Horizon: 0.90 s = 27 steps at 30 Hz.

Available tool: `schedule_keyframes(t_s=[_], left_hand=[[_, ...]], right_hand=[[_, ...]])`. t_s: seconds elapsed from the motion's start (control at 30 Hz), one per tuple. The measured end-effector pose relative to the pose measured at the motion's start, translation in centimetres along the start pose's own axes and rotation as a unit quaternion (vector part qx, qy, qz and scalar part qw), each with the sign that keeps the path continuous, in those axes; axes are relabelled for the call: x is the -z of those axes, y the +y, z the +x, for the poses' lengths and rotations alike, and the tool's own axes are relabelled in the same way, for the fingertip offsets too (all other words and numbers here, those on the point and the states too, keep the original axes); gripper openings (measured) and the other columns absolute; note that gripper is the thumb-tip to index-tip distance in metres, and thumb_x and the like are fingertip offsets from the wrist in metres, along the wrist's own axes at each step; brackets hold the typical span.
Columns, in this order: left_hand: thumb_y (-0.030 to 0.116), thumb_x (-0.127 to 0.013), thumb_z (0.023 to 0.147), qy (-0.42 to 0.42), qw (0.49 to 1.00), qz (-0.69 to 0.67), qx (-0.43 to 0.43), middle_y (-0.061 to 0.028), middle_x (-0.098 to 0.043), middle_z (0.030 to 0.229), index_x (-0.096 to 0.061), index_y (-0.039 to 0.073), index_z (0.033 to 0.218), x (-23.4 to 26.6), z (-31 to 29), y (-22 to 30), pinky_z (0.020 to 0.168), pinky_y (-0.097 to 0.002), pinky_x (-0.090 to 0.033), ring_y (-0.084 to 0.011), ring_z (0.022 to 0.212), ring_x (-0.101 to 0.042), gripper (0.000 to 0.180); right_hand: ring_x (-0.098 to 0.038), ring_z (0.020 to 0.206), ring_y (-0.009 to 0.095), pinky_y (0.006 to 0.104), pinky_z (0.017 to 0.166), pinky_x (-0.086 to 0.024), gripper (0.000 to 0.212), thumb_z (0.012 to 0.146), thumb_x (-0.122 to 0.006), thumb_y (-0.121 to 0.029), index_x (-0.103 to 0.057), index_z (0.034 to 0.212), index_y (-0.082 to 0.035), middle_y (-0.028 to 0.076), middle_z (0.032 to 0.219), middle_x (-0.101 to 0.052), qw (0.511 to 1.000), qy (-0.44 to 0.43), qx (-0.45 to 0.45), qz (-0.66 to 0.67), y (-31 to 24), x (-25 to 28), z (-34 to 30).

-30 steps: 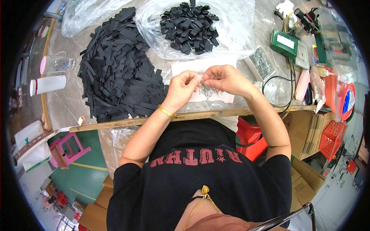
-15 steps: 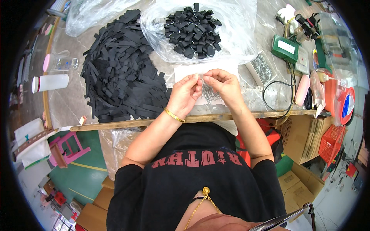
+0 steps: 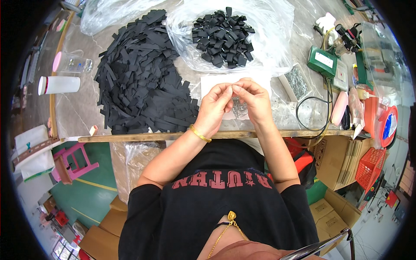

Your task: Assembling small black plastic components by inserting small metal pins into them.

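My left hand [image 3: 214, 107] and my right hand [image 3: 254, 102] meet fingertip to fingertip over a white sheet [image 3: 207, 83] near the table's front edge. Both are closed in a pinch; whatever sits between the fingers is hidden or too small to name. Just below the fingers, small thin metal pieces [image 3: 239, 110] lie in a loose heap on the sheet. To the left spreads a large pile of black fabric strips [image 3: 143, 82]. Beyond my hands, short folded black pieces [image 3: 223, 39] with bits of metal rest on a clear plastic bag [image 3: 273, 47].
An open box of metal pieces [image 3: 297, 84] is right of the sheet. Farther right stand a green box [image 3: 322, 61] with a black cable [image 3: 299, 115] and a pink bottle [image 3: 339, 108]. A white bottle [image 3: 63, 85] and a clear pink-lidded jar [image 3: 71, 63] lie at far left.
My hands have drawn closer together, and the left fingers now reach up against the right ones. The whole scene has shifted slightly in the view.
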<state>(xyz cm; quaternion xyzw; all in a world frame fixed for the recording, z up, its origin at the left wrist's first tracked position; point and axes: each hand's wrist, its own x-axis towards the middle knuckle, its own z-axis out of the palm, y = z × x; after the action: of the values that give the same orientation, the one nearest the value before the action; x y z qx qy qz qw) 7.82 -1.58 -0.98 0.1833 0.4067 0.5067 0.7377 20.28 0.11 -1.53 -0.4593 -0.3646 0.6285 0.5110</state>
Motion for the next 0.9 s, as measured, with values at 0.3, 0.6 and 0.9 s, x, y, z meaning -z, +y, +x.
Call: schedule_keyframes(t_s=[0.3,0.6,0.9], left_hand=[[0.016,-0.055,0.086,0.0,0.994,0.103,-0.025,0.0018,-0.054,0.07,-0.058,0.003,0.083,1.3,0.0,0.7,0.054,-0.0162,-0.034,-0.0033,0.058,-0.043,0.014],[0.008,-0.058,0.083,0.001,0.867,0.438,-0.238,-0.0001,-0.052,0.068,-0.057,-0.001,0.078,2.8,0.1,1.9,0.055,-0.0192,-0.037,-0.0046,0.062,-0.046,0.01],[0.01,-0.058,0.08,-0.053,0.847,0.486,-0.211,-0.0079,-0.056,0.072,-0.057,-0.001,0.08,4.1,-0.5,3.3,0.06,-0.0268,-0.042,-0.0141,0.065,-0.051,0.012]], right_hand=[[-0.053,0.07,0.008,0.0214,0.061,-0.041,0.012,0.075,-0.066,-0.005,-0.063,0.086,-0.002,0.003,0.089,-0.057,0.996,-0.041,0.025,-0.08,-0.3,0.2,-0.2],[-0.057,0.068,0.024,0.0305,0.058,-0.046,0.011,0.066,-0.064,-0.001,-0.059,0.076,-0.003,0.008,0.072,-0.06,0.785,-0.136,0.372,-0.477,-4.1,-1.1,1.0],[-0.056,0.064,0.024,0.0334,0.057,-0.046,0.01,0.067,-0.059,0.0,-0.058,0.075,-0.005,0.007,0.067,-0.058,0.751,-0.189,0.293,-0.56,-4.0,-1.4,0.1]])
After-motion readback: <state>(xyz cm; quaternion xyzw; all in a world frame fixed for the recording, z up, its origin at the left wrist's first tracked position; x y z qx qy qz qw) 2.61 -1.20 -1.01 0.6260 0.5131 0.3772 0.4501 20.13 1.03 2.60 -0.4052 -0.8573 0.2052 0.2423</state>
